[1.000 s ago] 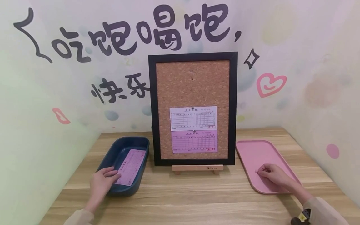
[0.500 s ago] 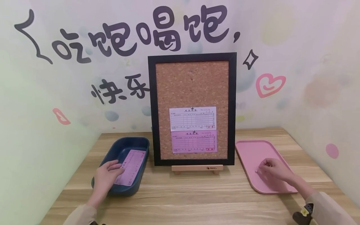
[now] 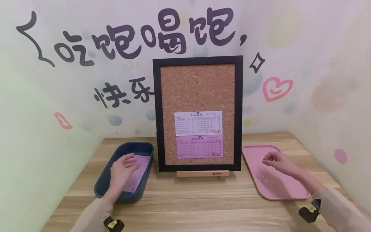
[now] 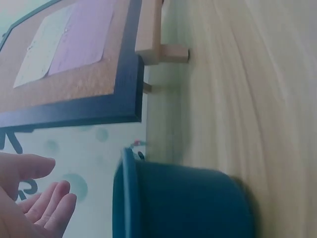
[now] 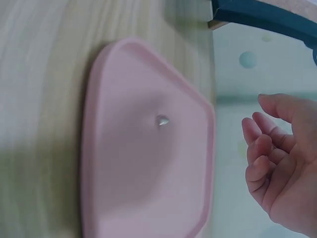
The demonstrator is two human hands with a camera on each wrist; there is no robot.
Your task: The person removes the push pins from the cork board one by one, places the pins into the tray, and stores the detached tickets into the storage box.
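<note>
My left hand point(image 3: 123, 169) is over the blue bin point(image 3: 110, 161) at the left. Its fingers are relaxed and hold nothing, with the thumb apart from them in the left wrist view. Partly behind that hand, a pink receipt slip point(image 3: 142, 164) lies inside the bin. On the right, my right hand point(image 3: 279, 162) hovers above the pink tray point(image 3: 251, 154), fingers loosely bent. No object shows between its thumb and fingers point(image 5: 257, 148). A small silvery pushpin point(image 5: 162, 120) sits on the tray below it.
A black-framed corkboard point(image 3: 198, 87) stands on a small wooden easel point(image 3: 203, 174) between bin and tray. Pinned low on it are a white slip point(image 3: 198, 123) and a pink slip point(image 3: 200, 148). A wall with lettering rises behind the wooden table point(image 3: 197, 206).
My left hand has moved right and up over the bin, covering more of the slip. The right hand has lifted away from the pushpin, which stays on the tray.
</note>
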